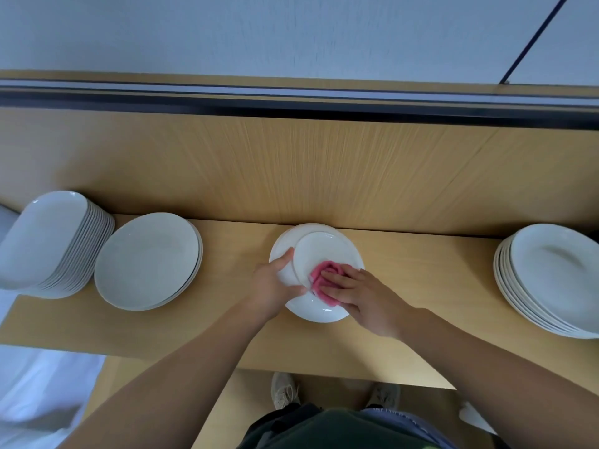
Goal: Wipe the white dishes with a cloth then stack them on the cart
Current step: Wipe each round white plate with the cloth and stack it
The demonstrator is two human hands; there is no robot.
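A small white plate lies tilted over a short stack of white plates at the middle of the wooden shelf. My left hand grips the small plate's left rim, thumb on top. My right hand presses a crumpled pink cloth onto the plate, fingers spread flat over it.
A tall stack of oval white dishes stands at the far left, a stack of round plates beside it. Another plate stack sits at the right edge. The wooden back panel rises behind the shelf. My shoes show below.
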